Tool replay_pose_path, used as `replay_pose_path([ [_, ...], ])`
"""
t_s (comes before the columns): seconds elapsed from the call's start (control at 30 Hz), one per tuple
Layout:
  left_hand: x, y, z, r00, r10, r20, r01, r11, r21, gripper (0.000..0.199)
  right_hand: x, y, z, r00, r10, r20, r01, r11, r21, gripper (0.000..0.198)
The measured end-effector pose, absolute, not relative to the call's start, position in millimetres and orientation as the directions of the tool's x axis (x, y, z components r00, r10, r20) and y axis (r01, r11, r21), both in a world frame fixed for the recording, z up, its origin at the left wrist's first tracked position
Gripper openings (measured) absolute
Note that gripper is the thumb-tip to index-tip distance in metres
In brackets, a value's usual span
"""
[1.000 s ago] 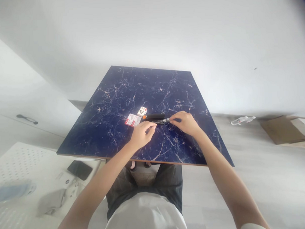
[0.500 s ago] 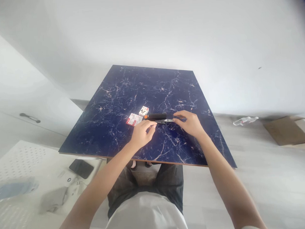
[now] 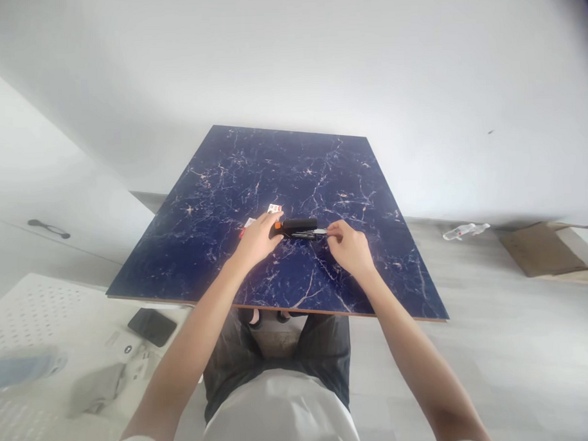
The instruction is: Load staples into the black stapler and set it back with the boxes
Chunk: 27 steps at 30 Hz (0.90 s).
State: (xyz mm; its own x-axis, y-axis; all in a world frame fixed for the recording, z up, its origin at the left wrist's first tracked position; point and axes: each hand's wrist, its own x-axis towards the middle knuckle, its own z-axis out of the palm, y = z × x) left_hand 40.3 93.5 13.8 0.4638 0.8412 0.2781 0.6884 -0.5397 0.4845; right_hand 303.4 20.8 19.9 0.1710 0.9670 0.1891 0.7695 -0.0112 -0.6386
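Note:
On the dark blue marble-patterned table, a black bar-shaped object with an orange piece near its left end lies crosswise. Slim black items with a silver end lie along its near side; their exact kind is too small to tell. My left hand has its thumb and fingers closed around the left end of the black object. My right hand pinches at the silver end. Small white-and-red boxes sit beyond my left hand, which partly covers them.
At lower left, a black phone-like slab lies on a pale surface beside a grey pouch. A clear bottle and an open cardboard box are on the floor at right. A white wall stands behind the table.
My left hand has moved left from the slim items to the orange end, covering more of the boxes. My right hand's fingers have come together at the silver end. The view has shifted slightly.

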Motion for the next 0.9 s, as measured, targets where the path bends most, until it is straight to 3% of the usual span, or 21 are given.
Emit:
replay_pose_path([
  [0.17, 34, 105, 18, 0.536, 0.811, 0.236, 0.648, -0.574, 0.501, 0.065, 289, 23, 21, 0.183, 0.957, 0.223, 0.808, -0.018, -0.588, 0.028],
  [0.6, 34, 116, 9, 0.549, 0.782, 0.297, 0.57, -0.609, 0.551, 0.06, 273, 33, 15, 0.074, 0.965, 0.252, 0.759, 0.109, -0.641, 0.047],
  [0.8, 62, 83, 9, 0.536, 0.773, 0.338, 0.598, -0.631, 0.494, 0.063, 263, 39, 4, 0.078, 0.969, 0.233, 0.611, 0.138, -0.779, 0.068],
  [0.9, 68, 57, 11, 0.561, 0.741, 0.37, 0.54, -0.666, 0.514, 0.063, 262, 37, 2, 0.065, 0.975, 0.211, 0.551, 0.141, -0.823, 0.063],
])
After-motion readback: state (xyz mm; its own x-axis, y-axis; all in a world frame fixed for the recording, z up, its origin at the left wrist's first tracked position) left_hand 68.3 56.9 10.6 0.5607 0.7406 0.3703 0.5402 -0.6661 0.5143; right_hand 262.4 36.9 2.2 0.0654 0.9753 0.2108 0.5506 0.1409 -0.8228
